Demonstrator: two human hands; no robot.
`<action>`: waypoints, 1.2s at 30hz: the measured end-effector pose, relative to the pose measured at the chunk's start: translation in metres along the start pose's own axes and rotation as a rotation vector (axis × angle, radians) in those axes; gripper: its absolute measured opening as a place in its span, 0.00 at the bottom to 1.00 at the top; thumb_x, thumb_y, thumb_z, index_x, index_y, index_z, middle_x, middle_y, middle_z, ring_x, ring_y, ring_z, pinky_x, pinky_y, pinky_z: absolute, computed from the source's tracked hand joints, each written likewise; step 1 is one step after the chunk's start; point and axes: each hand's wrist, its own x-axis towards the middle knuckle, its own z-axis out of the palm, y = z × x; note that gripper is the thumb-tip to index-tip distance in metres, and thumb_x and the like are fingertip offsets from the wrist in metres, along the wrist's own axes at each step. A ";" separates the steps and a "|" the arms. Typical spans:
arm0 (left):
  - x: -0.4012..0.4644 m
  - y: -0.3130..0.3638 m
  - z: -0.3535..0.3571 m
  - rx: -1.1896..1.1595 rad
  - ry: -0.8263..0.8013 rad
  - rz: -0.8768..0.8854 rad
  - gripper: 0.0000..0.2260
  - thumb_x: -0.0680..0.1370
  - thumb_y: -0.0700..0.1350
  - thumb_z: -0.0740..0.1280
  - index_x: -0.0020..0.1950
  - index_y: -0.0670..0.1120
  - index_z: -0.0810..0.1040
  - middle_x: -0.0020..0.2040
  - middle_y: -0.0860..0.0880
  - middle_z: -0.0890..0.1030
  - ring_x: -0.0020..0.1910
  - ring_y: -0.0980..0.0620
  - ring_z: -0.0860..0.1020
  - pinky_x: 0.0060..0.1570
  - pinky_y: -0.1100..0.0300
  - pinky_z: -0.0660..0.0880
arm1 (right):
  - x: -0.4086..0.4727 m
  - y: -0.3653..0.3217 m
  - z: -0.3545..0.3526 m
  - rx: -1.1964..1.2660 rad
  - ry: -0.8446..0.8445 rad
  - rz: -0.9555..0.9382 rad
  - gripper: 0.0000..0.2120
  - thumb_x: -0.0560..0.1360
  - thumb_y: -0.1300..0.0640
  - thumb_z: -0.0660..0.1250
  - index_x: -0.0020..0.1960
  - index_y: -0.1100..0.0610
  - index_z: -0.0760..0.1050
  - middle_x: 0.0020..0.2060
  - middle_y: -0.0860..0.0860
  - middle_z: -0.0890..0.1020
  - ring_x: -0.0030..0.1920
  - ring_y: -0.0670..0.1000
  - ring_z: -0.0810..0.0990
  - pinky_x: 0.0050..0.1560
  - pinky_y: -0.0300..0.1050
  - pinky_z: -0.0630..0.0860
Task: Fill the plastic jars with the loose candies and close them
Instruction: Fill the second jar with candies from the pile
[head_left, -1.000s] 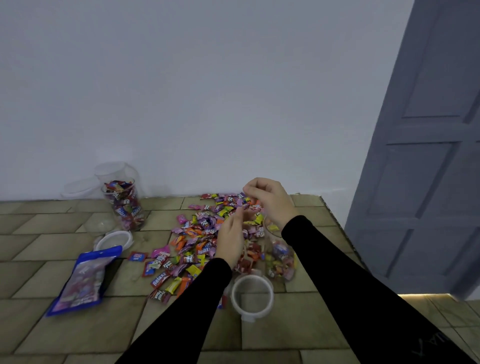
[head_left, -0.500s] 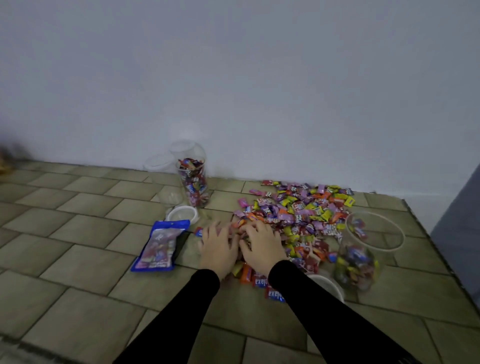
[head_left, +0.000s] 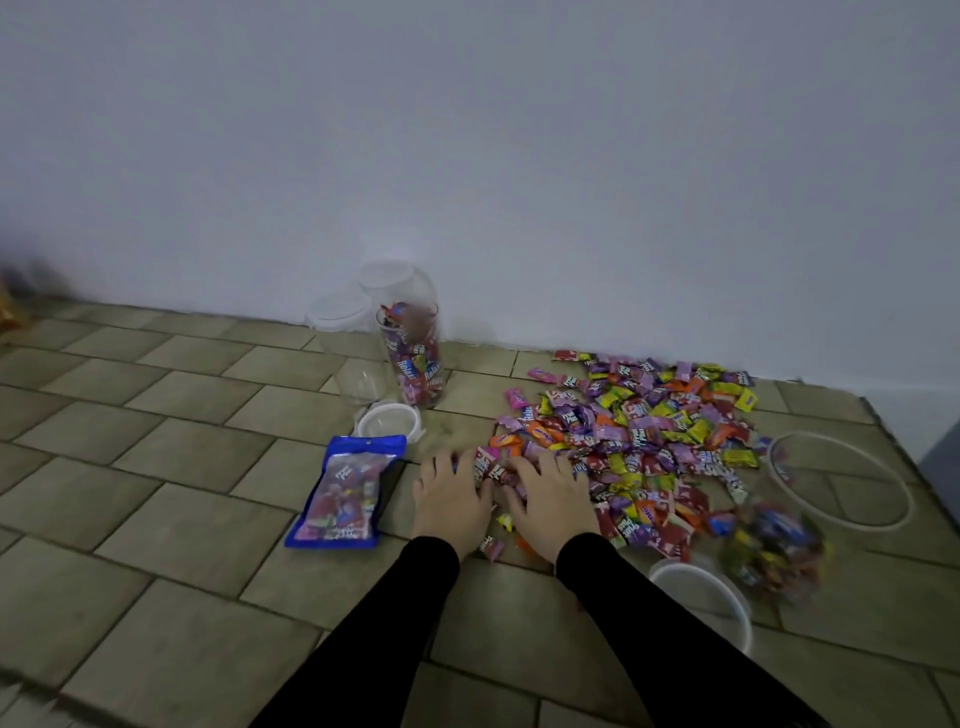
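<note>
A wide pile of loose wrapped candies (head_left: 644, 426) covers the tiled floor near the wall. My left hand (head_left: 451, 499) and my right hand (head_left: 551, 503) lie palm down, side by side, on the pile's near left edge, fingers spread over a few candies. A clear open jar (head_left: 789, 525), partly filled with candies, stands at the right, blurred. Its white lid (head_left: 711, 592) lies in front of it. By the wall stands another clear jar (head_left: 415, 358) partly filled with candies.
A blue candy bag (head_left: 345, 493) lies flat left of my hands. A white lid (head_left: 388, 421) rests beyond it. Two closed clear jars (head_left: 345, 338) stand against the white wall. The tiled floor ends at the right.
The view swung left. My hands came down from over the right jar to the pile's near left edge and now lie flat there.
</note>
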 end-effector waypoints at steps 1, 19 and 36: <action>0.003 -0.001 0.002 -0.015 0.003 0.031 0.21 0.81 0.53 0.57 0.74 0.49 0.64 0.68 0.45 0.68 0.65 0.45 0.66 0.63 0.54 0.62 | 0.002 0.000 0.000 0.012 -0.002 0.013 0.21 0.80 0.45 0.53 0.72 0.48 0.63 0.67 0.52 0.68 0.66 0.55 0.64 0.62 0.51 0.62; 0.012 0.017 -0.002 -0.129 -0.128 0.002 0.14 0.80 0.37 0.56 0.65 0.45 0.67 0.64 0.43 0.69 0.64 0.45 0.68 0.62 0.53 0.69 | 0.015 0.007 -0.021 0.771 0.060 0.025 0.02 0.80 0.54 0.60 0.52 0.50 0.69 0.48 0.46 0.77 0.50 0.45 0.76 0.52 0.40 0.70; 0.020 0.047 -0.032 -0.547 0.112 -0.008 0.09 0.81 0.42 0.61 0.57 0.40 0.77 0.50 0.45 0.77 0.51 0.49 0.74 0.47 0.61 0.66 | 0.007 0.015 -0.080 1.146 0.410 0.168 0.07 0.80 0.50 0.61 0.53 0.51 0.73 0.45 0.44 0.77 0.45 0.38 0.75 0.45 0.31 0.69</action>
